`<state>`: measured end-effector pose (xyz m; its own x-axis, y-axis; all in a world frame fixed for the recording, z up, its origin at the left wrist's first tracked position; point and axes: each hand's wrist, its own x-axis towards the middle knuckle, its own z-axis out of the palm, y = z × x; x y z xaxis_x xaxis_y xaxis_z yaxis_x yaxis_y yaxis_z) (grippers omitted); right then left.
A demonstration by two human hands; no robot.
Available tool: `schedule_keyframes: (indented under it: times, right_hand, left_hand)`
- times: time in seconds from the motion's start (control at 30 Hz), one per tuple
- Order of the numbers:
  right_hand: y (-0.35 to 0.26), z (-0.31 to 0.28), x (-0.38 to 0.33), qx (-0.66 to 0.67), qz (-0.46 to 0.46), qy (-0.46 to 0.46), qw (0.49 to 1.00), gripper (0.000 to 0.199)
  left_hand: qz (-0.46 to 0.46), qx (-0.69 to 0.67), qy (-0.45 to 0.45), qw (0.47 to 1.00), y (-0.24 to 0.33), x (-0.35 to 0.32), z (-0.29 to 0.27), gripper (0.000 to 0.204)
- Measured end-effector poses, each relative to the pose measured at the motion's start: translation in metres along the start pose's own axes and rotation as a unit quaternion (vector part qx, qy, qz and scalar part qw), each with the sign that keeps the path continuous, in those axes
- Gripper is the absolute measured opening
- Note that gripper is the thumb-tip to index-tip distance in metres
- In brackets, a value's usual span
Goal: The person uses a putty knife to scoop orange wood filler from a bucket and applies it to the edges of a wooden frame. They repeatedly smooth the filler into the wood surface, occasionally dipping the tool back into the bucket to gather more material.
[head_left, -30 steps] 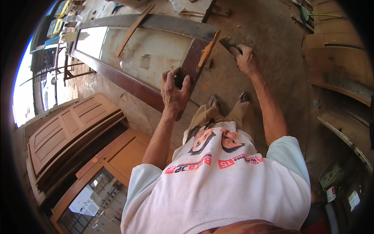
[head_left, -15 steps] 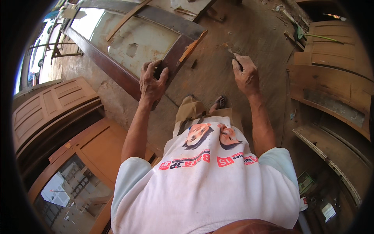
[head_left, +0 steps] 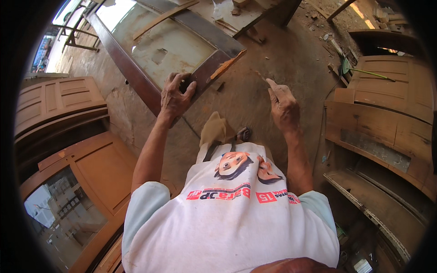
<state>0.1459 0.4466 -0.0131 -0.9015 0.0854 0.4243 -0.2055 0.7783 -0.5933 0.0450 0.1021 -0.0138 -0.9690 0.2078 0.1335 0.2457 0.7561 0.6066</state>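
A dark reddish-brown wooden door with a glass pane (head_left: 136, 77) slants across the upper left of the frame, its near corner under the person's left hand (head_left: 175, 101). The left fingers curl apart from the thumb around something dark; I cannot tell whether they grip it. The right hand (head_left: 285, 108), right of centre, pinches a thin flat tool (head_left: 261, 75), its tip well apart from the rough orange-brown strip (head_left: 227, 65) along the door's end. A light-brown wooden slat (head_left: 165, 19) lies across the pane, partly covering it. A pale-topped table (head_left: 255, 12) stands at upper centre; brown panelled wooden doors (head_left: 59, 96) lean at left, wooden panels (head_left: 380, 132) at right.
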Motion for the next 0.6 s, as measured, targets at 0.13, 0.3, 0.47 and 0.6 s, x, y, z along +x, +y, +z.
schedule_keyframes:
  times: [0.13, 0.3, 0.47, 0.6]
  right_hand:
    - [-0.005, 0.007, 0.017, -0.004, 0.032, -0.014, 0.999, 0.028]
    - [-0.003, 0.014, 0.057, -0.014, 0.042, -0.003, 0.999, 0.026]
    - [-0.007, 0.025, 0.080, 0.003, 0.073, -0.019, 0.997, 0.036]
    - [-0.004, 0.022, 0.081, 0.199, 0.218, -0.104, 0.950, 0.046]
  left_hand:
    - [0.012, 0.030, -0.002, 0.999, -0.001, -0.004, -0.004, 0.040]
    - [0.009, 0.013, -0.009, 1.000, -0.001, -0.002, -0.005, 0.041]
    - [0.017, -0.013, -0.016, 1.000, -0.003, -0.002, -0.007, 0.040]
    - [0.015, -0.040, -0.002, 0.999, -0.005, -0.003, -0.006, 0.038]
